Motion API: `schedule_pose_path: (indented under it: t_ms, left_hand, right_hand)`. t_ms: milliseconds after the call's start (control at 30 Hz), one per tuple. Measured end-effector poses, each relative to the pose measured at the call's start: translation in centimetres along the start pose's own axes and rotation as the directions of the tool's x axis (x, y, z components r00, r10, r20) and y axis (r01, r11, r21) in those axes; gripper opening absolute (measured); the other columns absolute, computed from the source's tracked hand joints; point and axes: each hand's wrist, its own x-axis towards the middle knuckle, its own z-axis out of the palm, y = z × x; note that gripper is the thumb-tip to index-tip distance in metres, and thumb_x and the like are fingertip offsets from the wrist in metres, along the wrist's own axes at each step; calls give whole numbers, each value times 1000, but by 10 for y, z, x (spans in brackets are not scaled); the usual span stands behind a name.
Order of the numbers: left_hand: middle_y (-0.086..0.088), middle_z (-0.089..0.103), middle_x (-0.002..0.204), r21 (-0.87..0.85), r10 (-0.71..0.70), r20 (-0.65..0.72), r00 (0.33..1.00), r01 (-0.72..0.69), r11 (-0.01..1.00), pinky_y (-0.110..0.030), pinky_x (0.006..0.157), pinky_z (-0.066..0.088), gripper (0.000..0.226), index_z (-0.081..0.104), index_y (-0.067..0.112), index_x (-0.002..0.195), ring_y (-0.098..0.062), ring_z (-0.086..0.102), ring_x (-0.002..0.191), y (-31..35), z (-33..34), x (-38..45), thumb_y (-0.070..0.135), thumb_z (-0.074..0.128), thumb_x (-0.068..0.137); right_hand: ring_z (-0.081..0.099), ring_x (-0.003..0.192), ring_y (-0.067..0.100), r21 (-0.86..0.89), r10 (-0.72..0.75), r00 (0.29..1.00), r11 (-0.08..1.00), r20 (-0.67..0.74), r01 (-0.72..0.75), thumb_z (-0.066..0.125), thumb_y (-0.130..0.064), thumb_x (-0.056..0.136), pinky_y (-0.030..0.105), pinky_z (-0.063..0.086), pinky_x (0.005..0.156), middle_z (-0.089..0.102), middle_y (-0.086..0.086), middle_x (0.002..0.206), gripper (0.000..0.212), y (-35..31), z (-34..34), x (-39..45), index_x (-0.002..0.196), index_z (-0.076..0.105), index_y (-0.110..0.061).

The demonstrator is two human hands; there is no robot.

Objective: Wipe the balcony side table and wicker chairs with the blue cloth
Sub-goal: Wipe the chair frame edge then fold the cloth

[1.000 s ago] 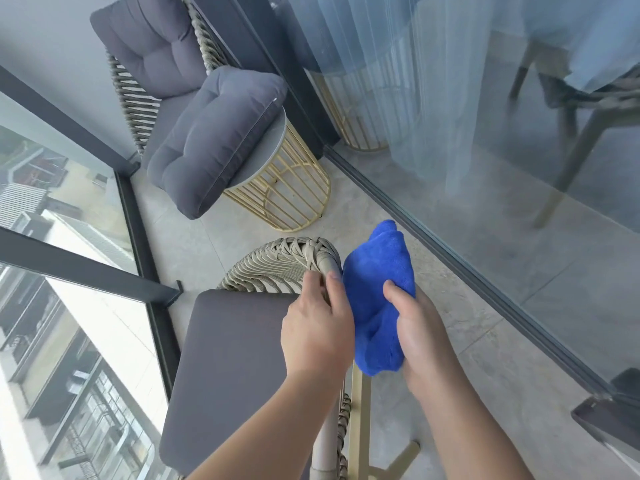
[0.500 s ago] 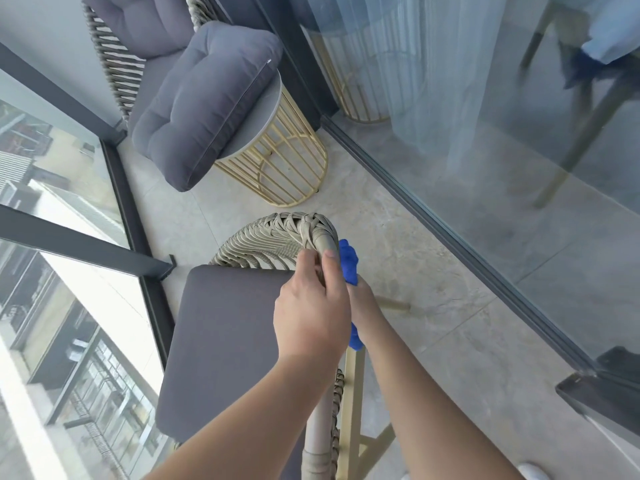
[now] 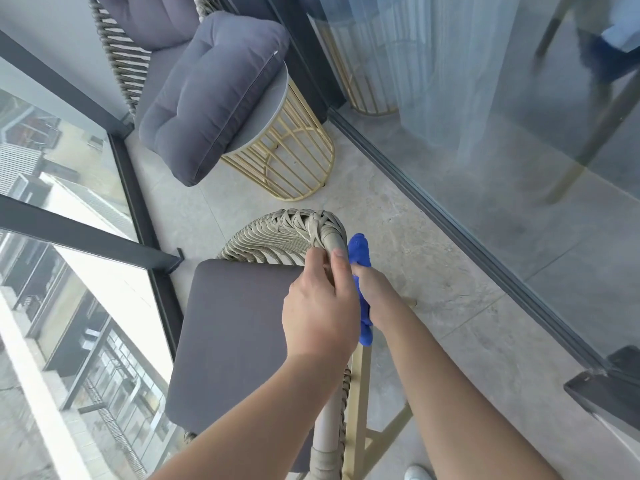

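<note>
Cloth: blue cloth [image 3: 360, 254], bunched against the outer side of the near wicker chair's rail, just beside the rounded corner; only its top and bottom ends show past the hands.
Handling: judged soft, light and limp; it should fold round the rail readily and is best taken in a full-palm wad so no loose end drags.
Right grip: right hand [image 3: 372, 291] on the far side of the rail, fingers hidden, apparently wrapped round the cloth and pressing it to the rail.
Left grip: left hand [image 3: 320, 306] closed over the top of the rail, fingertips [image 3: 337, 252] curled onto the weave, steadying the chair.
Chair in hand: near wicker chair [image 3: 294, 230], woven rim with a dark seat pad [image 3: 235, 334] and gilt legs; the rail is stiff, the weave ridged and likely to catch fibres.
Worktop: round side table [image 3: 284, 95] on a gilt wire base, well apart, with a grey cushion [image 3: 211, 98] lying partly on it.
Second chair: far wicker chair [image 3: 117, 53] behind the cushion.
Surroundings: tiled floor [image 3: 433, 271], glass railing to the left, sliding glass door to the right.
</note>
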Motion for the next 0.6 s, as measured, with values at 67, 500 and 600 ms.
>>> schedule_pose_path:
  t_ms: [67,500,600]
  left_hand:
    - [10,51,62,0,-2,-1,1000,2,1000,-37,65,39,37,44,25,80,-20,51,66,0,0,1,50,34,105]
    - [0,60,75,46,14,-20,1000,-13,999,-44,76,46,41,42,24,79,-33,57,83,8,-1,-1,52,32,107]
    - [-3,60,75,64,19,-34,999,-17,998,-44,76,46,40,41,24,78,-34,56,83,8,-2,0,50,33,107]
  right_hand:
    - [65,103,26,-2,-25,1000,1000,4,25,50,-47,100,39,57,72,66,0,120,41,-9,3,-29,133,60,-25]
    - [74,106,24,233,-401,912,897,79,374,45,-20,109,47,56,98,77,7,112,27,-9,-6,-159,122,69,-24]
    - [73,108,19,264,-440,893,876,98,403,45,-18,109,41,56,98,78,0,114,30,-4,-10,-168,128,67,-24]
